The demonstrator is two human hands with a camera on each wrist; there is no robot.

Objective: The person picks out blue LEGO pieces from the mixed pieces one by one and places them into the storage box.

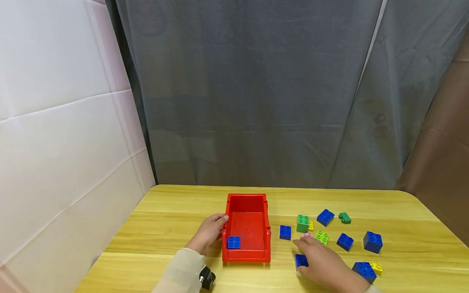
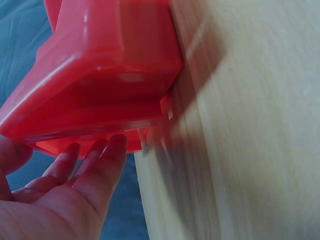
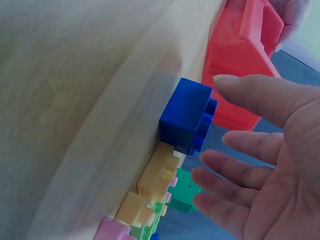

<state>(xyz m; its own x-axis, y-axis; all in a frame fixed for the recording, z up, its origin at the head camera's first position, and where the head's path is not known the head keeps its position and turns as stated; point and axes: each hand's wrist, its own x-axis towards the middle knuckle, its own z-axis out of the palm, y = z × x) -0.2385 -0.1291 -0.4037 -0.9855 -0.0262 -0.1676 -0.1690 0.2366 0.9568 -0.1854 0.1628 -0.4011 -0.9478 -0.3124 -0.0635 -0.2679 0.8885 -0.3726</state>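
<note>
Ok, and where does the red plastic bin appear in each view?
Head: the red plastic bin is in the lower middle.
Left wrist: upper left, cut off by the top edge.
Right wrist: upper right, partly behind the person's bare right hand.
Shared landmark: the person's bare left hand, at the bin in all three.

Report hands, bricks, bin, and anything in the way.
Left hand touching bin, left side. Right hand open at loose blue brick, no grip. Second blue brick in bin. Lime brick and pink brick close beyond.
</note>
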